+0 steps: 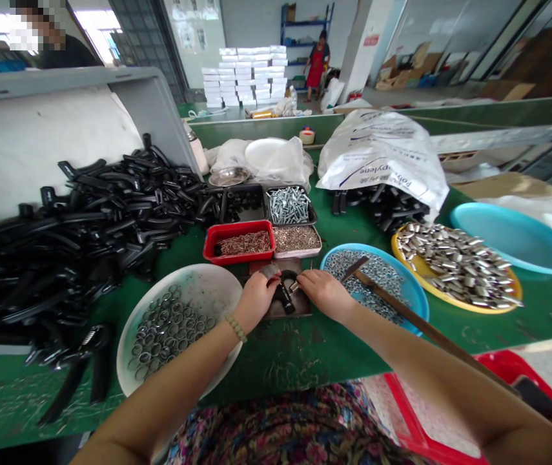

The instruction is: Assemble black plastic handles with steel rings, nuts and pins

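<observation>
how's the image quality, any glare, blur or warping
Head view: the windows at upper left are blown out to white; head view: the metal cylinders glint; head view: the far-right blue tray looks stretched, likely lens distortion; head view: fine detail on the black part between left hand and right hand is soft.

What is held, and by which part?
The left hand holds a curved black piece at its upper left side; the right hand seems to pinch a small metal cylinder by its right end.

Part (287,301) between bowl (220,284) and basin (418,292)
</observation>
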A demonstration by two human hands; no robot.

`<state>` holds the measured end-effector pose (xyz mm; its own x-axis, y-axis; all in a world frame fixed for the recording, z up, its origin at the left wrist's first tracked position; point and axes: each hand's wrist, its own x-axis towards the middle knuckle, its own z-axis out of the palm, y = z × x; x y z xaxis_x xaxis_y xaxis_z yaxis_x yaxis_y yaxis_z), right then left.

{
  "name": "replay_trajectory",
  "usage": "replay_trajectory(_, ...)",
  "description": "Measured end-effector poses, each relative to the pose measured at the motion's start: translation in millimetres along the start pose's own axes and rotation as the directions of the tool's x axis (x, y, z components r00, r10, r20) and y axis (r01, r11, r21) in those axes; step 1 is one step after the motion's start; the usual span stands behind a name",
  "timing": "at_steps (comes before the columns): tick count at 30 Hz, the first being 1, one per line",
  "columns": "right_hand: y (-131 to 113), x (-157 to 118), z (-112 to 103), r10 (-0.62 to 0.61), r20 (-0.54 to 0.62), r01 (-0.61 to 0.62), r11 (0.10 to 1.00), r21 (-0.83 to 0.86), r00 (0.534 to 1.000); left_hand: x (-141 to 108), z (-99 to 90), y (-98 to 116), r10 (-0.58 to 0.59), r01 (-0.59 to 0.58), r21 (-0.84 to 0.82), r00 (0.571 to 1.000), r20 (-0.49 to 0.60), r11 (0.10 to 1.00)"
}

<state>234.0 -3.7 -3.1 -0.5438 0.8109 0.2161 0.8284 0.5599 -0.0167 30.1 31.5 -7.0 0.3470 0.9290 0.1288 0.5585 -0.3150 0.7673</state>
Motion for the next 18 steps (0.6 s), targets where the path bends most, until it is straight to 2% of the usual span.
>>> replay_trajectory(2, 4, -11, -9, 0.105, -0.033, -0.105, 0.994, 0.01, 0.994, 0, -0.2, -2, 0.043, -0.043, 0.043, 0.999, 0.002, 0.998)
replay_trajectory(4, 17, -29, -21, 0.282, -0.053, -0.284, 0.958, -0.031, 0.958, 0, -0.7, -1, 0.085, -0.086, 0.108, 0.996, 0.012, 0.99)
replay_trajectory(6, 34, -53, -30, 0.471, -0.018, -0.469, 0.876, -0.113, 0.882, 0, -1.7, 1, 0.117, -0.121, 0.196, 0.993, 0.034, 0.973)
replay_trajectory(8, 51, -75, -33, 0.586, 0.061, -0.564, 0.8, -0.203, 0.808, 2, -3.4, 4, 0.157, -0.176, 0.295, 0.984, 0.089, 0.939)
replay_trajectory(9, 57, -84, -33, 0.614, 0.101, -0.579, 0.779, -0.24, 0.783, 2, -4.4, 5, 0.181, -0.219, 0.342, 0.974, 0.138, 0.914)
replay_trajectory(11, 61, -93, -32, 0.63, 0.148, -0.58, 0.767, -0.275, 0.762, 3, -6.6, 5, 0.215, -0.299, 0.407, 0.947, 0.24, 0.863)
replay_trajectory(13, 53, -93, -31, 0.647, 0.143, -0.609, 0.757, -0.238, 0.749, 2, -8.6, 2, 0.248, -0.356, 0.426, 0.925, 0.288, 0.832)
replay_trajectory(16, 28, -78, -38, 0.66, 0.12, -0.667, 0.745, 0.017, 0.741, -5, -11.4, -6, 0.326, -0.399, 0.409, 0.915, 0.239, 0.821)
replay_trajectory(18, 8, -63, -47, 0.611, 0.146, -0.627, 0.746, 0.222, 0.778, -11, -13.3, -10, 0.347, -0.406, 0.39, 0.913, 0.214, 0.827)
